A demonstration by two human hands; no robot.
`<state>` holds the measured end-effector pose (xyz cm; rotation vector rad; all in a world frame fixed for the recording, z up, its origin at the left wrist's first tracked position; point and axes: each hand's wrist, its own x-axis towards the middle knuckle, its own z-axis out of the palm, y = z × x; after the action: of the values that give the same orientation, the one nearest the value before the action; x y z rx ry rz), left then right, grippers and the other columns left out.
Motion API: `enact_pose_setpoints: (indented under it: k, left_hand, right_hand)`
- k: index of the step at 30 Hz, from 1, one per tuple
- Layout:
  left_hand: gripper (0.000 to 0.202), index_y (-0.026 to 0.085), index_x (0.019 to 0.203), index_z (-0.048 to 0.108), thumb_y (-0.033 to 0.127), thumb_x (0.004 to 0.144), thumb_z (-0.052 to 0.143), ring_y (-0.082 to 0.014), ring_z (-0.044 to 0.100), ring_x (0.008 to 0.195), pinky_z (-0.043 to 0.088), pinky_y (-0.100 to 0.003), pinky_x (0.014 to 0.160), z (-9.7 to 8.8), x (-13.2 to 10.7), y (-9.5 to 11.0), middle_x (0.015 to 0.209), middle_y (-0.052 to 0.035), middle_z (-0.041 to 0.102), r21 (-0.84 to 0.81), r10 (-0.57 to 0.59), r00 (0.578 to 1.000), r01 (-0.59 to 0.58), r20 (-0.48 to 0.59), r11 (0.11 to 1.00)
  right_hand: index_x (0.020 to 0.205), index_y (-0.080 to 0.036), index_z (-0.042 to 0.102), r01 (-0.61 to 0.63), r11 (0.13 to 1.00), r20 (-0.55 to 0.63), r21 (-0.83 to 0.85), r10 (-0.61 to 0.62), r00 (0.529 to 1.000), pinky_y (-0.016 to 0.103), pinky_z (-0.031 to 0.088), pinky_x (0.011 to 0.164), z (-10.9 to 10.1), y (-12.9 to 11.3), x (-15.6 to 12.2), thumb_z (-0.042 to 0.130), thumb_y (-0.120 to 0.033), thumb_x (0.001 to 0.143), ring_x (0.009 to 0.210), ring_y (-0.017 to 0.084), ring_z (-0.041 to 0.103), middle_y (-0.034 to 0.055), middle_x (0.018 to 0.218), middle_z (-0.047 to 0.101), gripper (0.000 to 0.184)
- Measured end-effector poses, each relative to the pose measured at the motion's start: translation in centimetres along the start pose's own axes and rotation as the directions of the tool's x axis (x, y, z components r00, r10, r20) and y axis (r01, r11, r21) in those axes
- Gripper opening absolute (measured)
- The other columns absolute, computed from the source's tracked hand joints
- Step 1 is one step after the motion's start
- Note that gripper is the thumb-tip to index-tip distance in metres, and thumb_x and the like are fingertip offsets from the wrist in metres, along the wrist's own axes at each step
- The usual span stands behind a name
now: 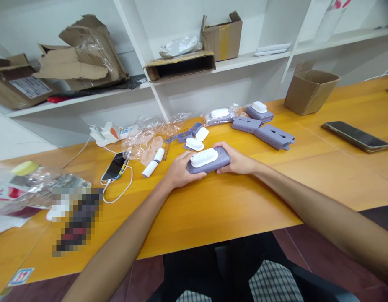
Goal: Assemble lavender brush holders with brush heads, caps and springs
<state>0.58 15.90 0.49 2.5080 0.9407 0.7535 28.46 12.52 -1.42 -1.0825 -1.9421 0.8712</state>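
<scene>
A grey-purple plastic case with a white brush insert on top lies on the orange table. My left hand grips its left end, fingers curled round it. My right hand holds its right end the same way. Just behind lie loose white inserts and small purple parts. Further right are two more purple cases, lying flat.
A phone on a white cable and a white cylinder lie to the left, with clear plastic bags. A second phone and an open cardboard box are to the right. White shelves with boxes stand behind.
</scene>
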Motion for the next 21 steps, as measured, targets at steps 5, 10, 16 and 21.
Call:
enact_pose_setpoints:
  k: [5, 10, 16, 21]
  left_hand:
    - [0.070, 0.020, 0.135, 0.067, 0.049, 0.075, 0.089, -0.0351, 0.067, 0.128, 0.053, -0.049, 0.112, -0.1, 0.1, 0.3, 0.138, -0.0125, 0.070, 0.014, -0.021, 1.000, 0.021, 0.011, 1.000]
    - [0.073, 0.019, 0.138, 0.064, 0.051, 0.077, 0.087, -0.0350, 0.066, 0.130, 0.052, -0.048, 0.115, -0.4, 0.3, 0.3, 0.140, -0.0127, 0.069, 0.033, -0.053, 0.998, 0.052, 0.023, 0.998]
    - [0.067, 0.020, 0.137, 0.067, 0.058, 0.083, 0.080, -0.0341, 0.065, 0.131, 0.050, -0.048, 0.117, -0.5, 0.3, -0.1, 0.142, -0.0119, 0.069, -0.052, -0.048, 0.997, 0.052, 0.064, 0.997]
    - [0.048, 0.018, 0.126, 0.074, 0.045, 0.108, 0.038, -0.0285, 0.069, 0.128, 0.051, -0.047, 0.116, -0.6, 0.4, -1.2, 0.135, -0.0115, 0.075, -0.087, -0.114, 0.993, 0.111, -0.024, 0.990]
  right_hand:
    - [0.139, -0.026, 0.047, 0.006, 1.000, -0.018, 0.013, -0.005, 1.000, 0.051, 0.049, 0.113, 0.3, 0.1, 0.1, 0.089, -0.026, 0.069, 0.131, 0.032, 0.057, 0.0095, 0.141, 0.056, 0.081]
    - [0.140, -0.024, 0.051, 0.011, 0.998, -0.076, -0.069, -0.017, 0.997, 0.054, 0.046, 0.117, 0.3, -0.4, 0.6, 0.091, -0.028, 0.066, 0.134, 0.035, 0.058, 0.0112, 0.143, 0.059, 0.084]
    - [0.147, -0.024, 0.055, 0.017, 0.986, -0.017, -0.166, -0.020, 1.000, 0.054, 0.050, 0.113, -1.6, -0.6, 0.3, 0.095, -0.039, 0.067, 0.128, 0.036, 0.064, 0.0118, 0.145, 0.064, 0.092]
    - [0.144, -0.023, 0.063, -0.015, 0.951, 0.067, -0.308, 0.038, 0.997, 0.055, 0.046, 0.118, -2.6, 0.1, 0.2, 0.099, -0.041, 0.061, 0.134, 0.038, 0.063, 0.0126, 0.145, 0.067, 0.093]
